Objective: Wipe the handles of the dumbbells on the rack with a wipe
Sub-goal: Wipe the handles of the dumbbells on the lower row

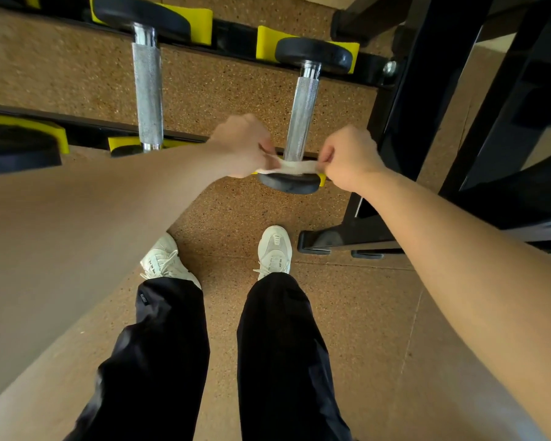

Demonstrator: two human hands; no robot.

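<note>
left dumbbell (147, 90): we see it lying across the yellow cradles (201, 22) of the rack (423, 90), knurled handle bare, well apart from the wipe.
left hand (240, 148): fingers curled, pinching the wipe's left end.
wipe (296, 167): white, pulled taut between both hands across the near end of the right dumbbell's handle; it seems looped round it, though we cannot be sure.
right dumbbell (301, 113): on the rack, beside its black upright.
right hand (347, 157): pinching the wipe's right end.

Open room lies between left handle (147, 93) and right handle (303, 113); the black rack upright (420, 100) closes the right side.
</note>
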